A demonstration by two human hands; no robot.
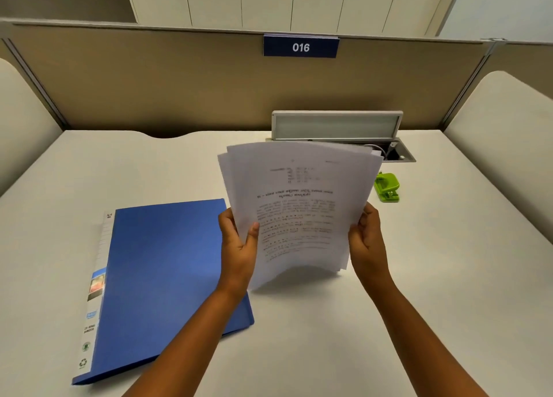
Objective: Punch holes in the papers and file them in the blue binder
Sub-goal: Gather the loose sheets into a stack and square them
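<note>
Head view: your left hand (238,247) and right hand (368,241) each pinch a side of the papers (299,205), so both grips are clamped on the stack, held above the worktop (419,277). Tap the edges even first. The green punch (387,187) sits just behind. The blue binder (167,271) lies closed, its inside hidden.

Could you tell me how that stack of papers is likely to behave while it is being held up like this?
Probably floppy: the papers bow between left hand and right hand. Sheets look fanned, so they may slide apart.
</note>
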